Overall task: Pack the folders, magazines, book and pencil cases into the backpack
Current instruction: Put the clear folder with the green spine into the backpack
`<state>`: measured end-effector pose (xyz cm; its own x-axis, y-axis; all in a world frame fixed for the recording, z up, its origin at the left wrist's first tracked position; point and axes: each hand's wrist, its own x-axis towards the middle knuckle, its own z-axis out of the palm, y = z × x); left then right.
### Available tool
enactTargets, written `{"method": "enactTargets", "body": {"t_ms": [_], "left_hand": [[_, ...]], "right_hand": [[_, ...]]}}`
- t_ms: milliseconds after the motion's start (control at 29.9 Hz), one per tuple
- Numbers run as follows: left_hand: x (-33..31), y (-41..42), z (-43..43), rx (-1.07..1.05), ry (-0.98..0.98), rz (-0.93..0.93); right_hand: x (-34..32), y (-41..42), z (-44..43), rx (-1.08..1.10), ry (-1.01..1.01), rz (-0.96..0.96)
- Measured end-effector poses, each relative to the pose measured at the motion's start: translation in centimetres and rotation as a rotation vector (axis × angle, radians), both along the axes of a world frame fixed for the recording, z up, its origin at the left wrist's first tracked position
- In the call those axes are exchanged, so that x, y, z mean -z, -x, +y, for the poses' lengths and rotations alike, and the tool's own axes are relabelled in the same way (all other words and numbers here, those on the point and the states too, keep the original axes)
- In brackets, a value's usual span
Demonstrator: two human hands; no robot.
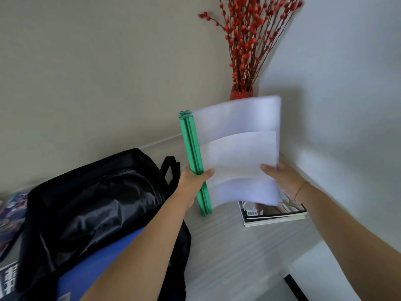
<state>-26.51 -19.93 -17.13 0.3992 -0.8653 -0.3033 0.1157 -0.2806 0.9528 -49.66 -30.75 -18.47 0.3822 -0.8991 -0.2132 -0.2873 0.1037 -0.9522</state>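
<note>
Left hand [195, 181] is clamped on the green spines [192, 144] of the folders [238, 144], thumb [207, 173] across the front, the other fingers curled round behind and out of sight. Right hand [282, 179] pinches the folders' lower right edge, thumb on the frosted front cover, the rest of its fingers hidden behind the sheets. The folders stand upright between the two hands, covers bowing a little, and the foot of the spines is at the desk [227, 246] or just above it, I cannot tell which. To the left the black backpack [97, 203] lies open on the desk with a flat blue thing [104, 270] showing in its mouth, under the left forearm. Behind the folders, below the right hand, a small stack of magazines [275, 213] lies flat. More printed covers [10, 213] peek in at the left edge beside the backpack. In the corner stands a red vase [238, 94] of red berry branches [249, 40]
</note>
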Motion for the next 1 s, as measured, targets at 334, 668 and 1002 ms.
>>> {"method": "enactTargets", "body": {"t_ms": [334,668,1002], "left_hand": [[-2.4,-6.7,11.1,0.043,-0.122,-0.007],[1.7,-16.7,26.6,-0.044,-0.230,-0.916],[5.0,-20.1,25.6,0.276,-0.492,-1.724]], "right_hand": [[-2.7,-4.2,10.3,-0.155,-0.165,-0.313],[2.3,-7.1,25.7,-0.237,-0.513,-0.085],[1.9,-5.7,27.5,-0.339,-0.641,-0.051]]}}
